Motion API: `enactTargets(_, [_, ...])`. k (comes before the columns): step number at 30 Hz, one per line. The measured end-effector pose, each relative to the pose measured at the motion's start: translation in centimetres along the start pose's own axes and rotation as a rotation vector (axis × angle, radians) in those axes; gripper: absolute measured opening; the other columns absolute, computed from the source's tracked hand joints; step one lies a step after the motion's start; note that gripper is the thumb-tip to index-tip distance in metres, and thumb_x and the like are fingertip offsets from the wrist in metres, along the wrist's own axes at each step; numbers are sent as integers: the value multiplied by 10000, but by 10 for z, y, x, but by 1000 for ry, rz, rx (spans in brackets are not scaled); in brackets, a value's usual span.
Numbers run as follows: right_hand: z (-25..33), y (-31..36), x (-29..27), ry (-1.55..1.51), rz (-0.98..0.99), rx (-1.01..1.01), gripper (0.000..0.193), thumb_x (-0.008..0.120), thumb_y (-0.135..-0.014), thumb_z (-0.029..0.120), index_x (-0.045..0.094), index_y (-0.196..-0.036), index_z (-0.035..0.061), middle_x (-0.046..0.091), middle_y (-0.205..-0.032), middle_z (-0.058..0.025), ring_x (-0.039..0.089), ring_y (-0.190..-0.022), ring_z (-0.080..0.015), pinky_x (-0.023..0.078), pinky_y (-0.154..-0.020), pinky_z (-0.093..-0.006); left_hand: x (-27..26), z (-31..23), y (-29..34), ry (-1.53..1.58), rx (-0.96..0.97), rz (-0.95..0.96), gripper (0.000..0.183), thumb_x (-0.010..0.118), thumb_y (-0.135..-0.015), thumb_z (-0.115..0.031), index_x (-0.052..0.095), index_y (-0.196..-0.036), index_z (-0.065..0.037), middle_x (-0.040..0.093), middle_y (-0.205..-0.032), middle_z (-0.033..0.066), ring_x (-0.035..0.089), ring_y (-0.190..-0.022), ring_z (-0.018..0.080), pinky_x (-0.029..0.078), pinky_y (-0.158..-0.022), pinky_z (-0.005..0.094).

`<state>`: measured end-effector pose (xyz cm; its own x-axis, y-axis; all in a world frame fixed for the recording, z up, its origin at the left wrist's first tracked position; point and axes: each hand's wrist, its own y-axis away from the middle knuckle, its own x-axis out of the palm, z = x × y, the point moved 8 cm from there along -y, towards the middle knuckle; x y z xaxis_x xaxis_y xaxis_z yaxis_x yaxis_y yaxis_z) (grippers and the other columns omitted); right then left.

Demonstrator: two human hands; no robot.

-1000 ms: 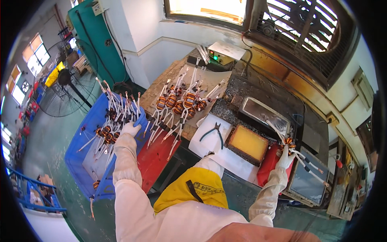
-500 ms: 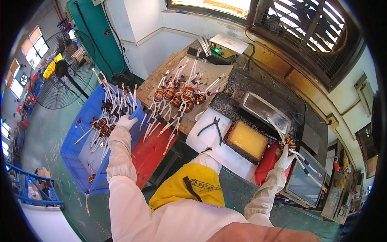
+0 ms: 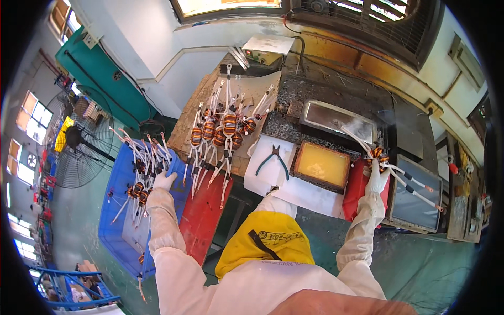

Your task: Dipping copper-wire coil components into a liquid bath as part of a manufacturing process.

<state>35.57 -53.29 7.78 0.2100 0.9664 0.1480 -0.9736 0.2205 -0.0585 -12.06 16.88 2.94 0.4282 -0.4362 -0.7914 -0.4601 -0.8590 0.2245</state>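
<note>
My right hand (image 3: 376, 178), in a white glove, is closed round a toroidal coil (image 3: 377, 154) with copper-coloured and dark windings. Two of its white leads reach up and left to a rectangular metal pot (image 3: 339, 119), where pale smoke rises round their tips. Its other leads, with black sleeves and lug ends, point down to the right. At the right side of a blue bin (image 3: 113, 210), my gloved left hand (image 3: 166, 180) has its fingers curled beside bundled leads (image 3: 152, 157). What those fingers grip is hidden. More coils (image 3: 137, 193) lie inside the bin.
Several coils (image 3: 229, 124) with leads lie on cardboard over the wooden bench. Pliers (image 3: 274, 161) rest on white sheeting beside a tray of yellow material (image 3: 322, 168). A control box (image 3: 265, 50) stands behind; a red container (image 3: 357, 193) sits beneath my right hand. A floor fan (image 3: 73, 136) stands left.
The whole view has turned and shifted. Smoke now shows over the metal pot at the lead tips. My right hand still holds the coil, and my left stays at the bin.
</note>
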Motion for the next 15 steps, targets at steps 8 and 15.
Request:
enactTargets(8, [4, -1, -3, 59, -11, -7, 354, 681, -866, 184, 504, -1086, -30, 633, -731, -100, 597, -503, -127, 517, -454, -246, -5, -29, 15, -34, 24, -24, 519, 681, -770, -406, 674, -1070, 17, 704, -942, 165, 677, -867, 264, 496, -818, 356])
enactTargets(15, [8, 3, -3, 59, -37, -11, 363, 685, -865, 191, 492, -1080, -27, 631, -711, -99, 605, -502, -132, 515, -449, -248, -2, -15, 5, -38, 43, -48, 491, 673, -772, -414, 694, -1028, 5, 707, -893, 163, 681, -831, 265, 500, -786, 362])
